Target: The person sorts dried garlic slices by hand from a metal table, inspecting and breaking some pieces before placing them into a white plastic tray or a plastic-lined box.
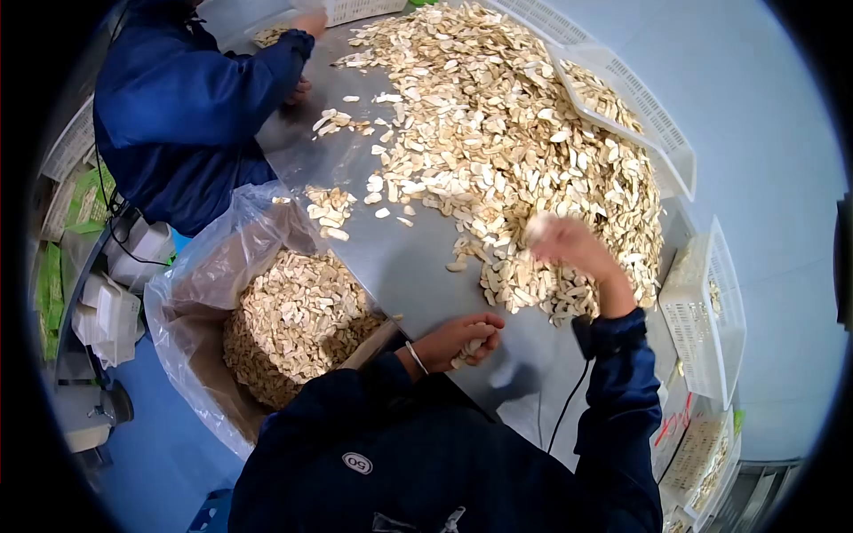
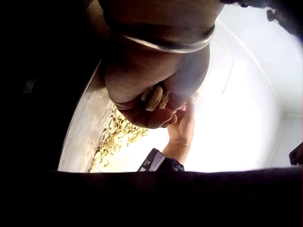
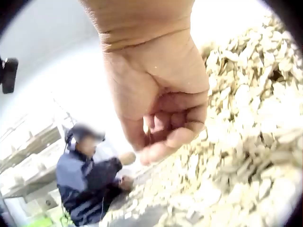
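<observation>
Pale, flat dried slices form a large pile (image 1: 498,115) on the metal table. My left hand (image 1: 462,342), a light band at its wrist, curls round several slices (image 2: 155,98) near the table's front edge. Over the near right part of the pile is my right hand (image 1: 573,244), its fingers bent in toward the palm. A pale slice (image 1: 538,226) shows blurred at its fingertips. From the right wrist view, the bent fingers (image 3: 177,137) hide most of what lies between them and the thumb.
Left of me stands a plastic-lined box (image 1: 200,293) filled with similar slices. Perforated white baskets (image 1: 702,311) line the right side. Another person (image 1: 187,115) in a blue jacket works at the far left of the table (image 1: 400,258). A black cable (image 1: 569,409) hangs near my right sleeve.
</observation>
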Demonstrator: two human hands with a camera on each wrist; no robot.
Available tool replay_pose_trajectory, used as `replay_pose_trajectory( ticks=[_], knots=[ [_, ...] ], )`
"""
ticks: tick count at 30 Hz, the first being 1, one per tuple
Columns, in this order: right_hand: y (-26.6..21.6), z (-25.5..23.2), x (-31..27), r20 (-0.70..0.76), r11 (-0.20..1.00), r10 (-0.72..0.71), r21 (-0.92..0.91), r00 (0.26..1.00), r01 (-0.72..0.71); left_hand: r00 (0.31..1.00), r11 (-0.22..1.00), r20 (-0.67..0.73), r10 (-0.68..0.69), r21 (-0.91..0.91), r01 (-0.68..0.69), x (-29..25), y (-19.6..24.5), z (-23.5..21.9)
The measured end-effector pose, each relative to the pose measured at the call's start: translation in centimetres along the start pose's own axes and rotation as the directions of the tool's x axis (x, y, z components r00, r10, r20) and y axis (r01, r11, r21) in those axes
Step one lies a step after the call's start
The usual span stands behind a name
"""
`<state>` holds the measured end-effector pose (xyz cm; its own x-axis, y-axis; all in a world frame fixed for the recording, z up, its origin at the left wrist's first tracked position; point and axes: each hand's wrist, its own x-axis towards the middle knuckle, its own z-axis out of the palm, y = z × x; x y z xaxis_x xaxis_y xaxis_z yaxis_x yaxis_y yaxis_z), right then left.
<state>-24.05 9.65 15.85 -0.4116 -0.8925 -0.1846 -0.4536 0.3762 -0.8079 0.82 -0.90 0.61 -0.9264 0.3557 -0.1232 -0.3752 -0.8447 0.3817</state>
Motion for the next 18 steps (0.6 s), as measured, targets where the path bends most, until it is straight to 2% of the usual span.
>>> replay_pose_trajectory(
  ticks=[1, 2, 3, 6, 8, 9, 10, 11, 13, 16, 18],
  knots=[
    [-1.0, -2.4, 0.5, -0.172, 0.995, -0.001, 0.095, 0.985, 0.017, 1.0, 1.0, 0.004, 0.0, -0.011, 0.0, 0.0, -0.3, -0.2],
    [-3.1, -3.5, 0.6, -0.441, 0.968, 0.042, 0.241, 0.897, 0.072, 1.0, 1.0, -0.007, -0.002, -0.007, 0.002, -0.2, -0.5, -0.1],
    [-4.6, -4.2, 0.6, -0.664, 0.92, 0.12, 0.353, 0.738, 0.168, 1.0, 1.0, -0.015, 0.001, -0.001, -0.001, -0.2, -0.3, 0.0],
    [-3.5, -3.8, 0.3, -0.666, 0.97, 0.074, 0.222, 0.742, 0.103, 1.0, 1.0, 0.013, 0.017, -0.014, -0.017, -0.1, -0.1, 0.0],
    [-1.4, -1.2, -0.8, -0.409, 0.998, 0.055, 0.044, 0.911, -0.04, 0.999, 1.0, 0.033, 0.016, -0.028, -0.015, -0.2, -0.2, -0.3],
    [0.5, 0.6, -1.1, -0.355, 0.975, -0.066, -0.22, 0.932, -0.015, 0.999, 0.999, 0.034, 0.013, -0.032, -0.012, -0.1, -0.3, -0.4],
    [-1.1, 2.4, -1.9, -0.26, 0.952, -0.071, -0.307, 0.963, -0.013, 0.999, 0.999, 0.035, 0.011, -0.037, -0.01, -0.1, -0.4, -0.4],
    [0.6, 3.3, -1.9, -0.193, 0.922, 0.011, -0.378, 0.981, -0.085, 0.999, 0.999, 0.033, 0.018, -0.034, -0.016, -0.1, -0.5, -0.5],
    [2.7, 5.4, -1.9, -0.156, 0.897, -0.025, -0.439, 0.988, -0.046, 0.999, 1.0, 0.03, 0.02, -0.018, -0.02, -0.1, -0.5, -0.4],
    [3.2, 7.9, -2.4, -0.154, 0.717, -0.377, -0.673, 0.913, 0.183, 1.0, 1.0, 0.027, 0.009, -0.013, -0.009, -0.1, -0.3, -0.2],
    [3.5, 8.6, -2.4, -0.137, 0.735, -0.328, -0.659, 0.935, 0.161, 0.999, 1.0, 0.033, 0.008, -0.016, -0.007, 0.0, -0.4, -0.4]
  ],
)
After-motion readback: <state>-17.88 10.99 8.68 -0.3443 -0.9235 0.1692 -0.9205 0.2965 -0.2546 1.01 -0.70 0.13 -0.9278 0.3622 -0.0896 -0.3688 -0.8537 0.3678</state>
